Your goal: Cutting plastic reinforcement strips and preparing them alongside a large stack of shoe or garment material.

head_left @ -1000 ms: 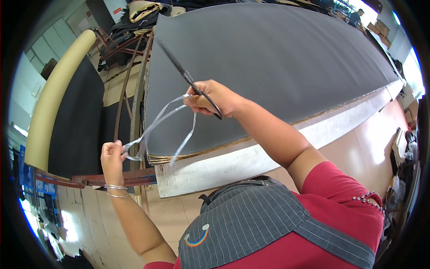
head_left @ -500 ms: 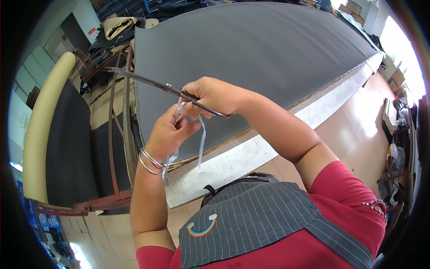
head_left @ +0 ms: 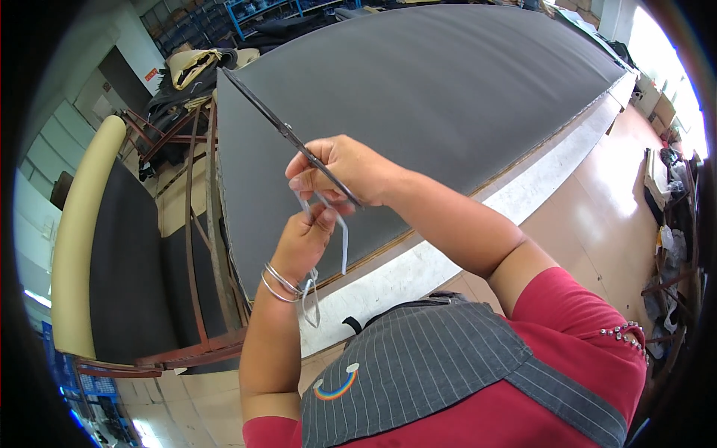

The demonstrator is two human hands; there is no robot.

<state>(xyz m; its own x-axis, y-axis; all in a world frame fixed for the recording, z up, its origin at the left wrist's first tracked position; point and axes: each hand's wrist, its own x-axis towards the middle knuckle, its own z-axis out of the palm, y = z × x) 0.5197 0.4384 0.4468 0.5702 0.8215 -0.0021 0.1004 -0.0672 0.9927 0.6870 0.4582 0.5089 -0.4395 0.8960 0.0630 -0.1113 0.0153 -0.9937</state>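
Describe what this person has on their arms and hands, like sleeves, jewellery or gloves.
Both hands are bare, no gloves. The left hand has thin silver bangles at the wrist. The right hand has nothing on it. Forearms are uncovered; a short red sleeve ends above the right elbow.

surface: long white-edged cutting table [head_left: 463, 239] | on it: dark grey fabric [head_left: 448, 97] spread flat, covering nearly all
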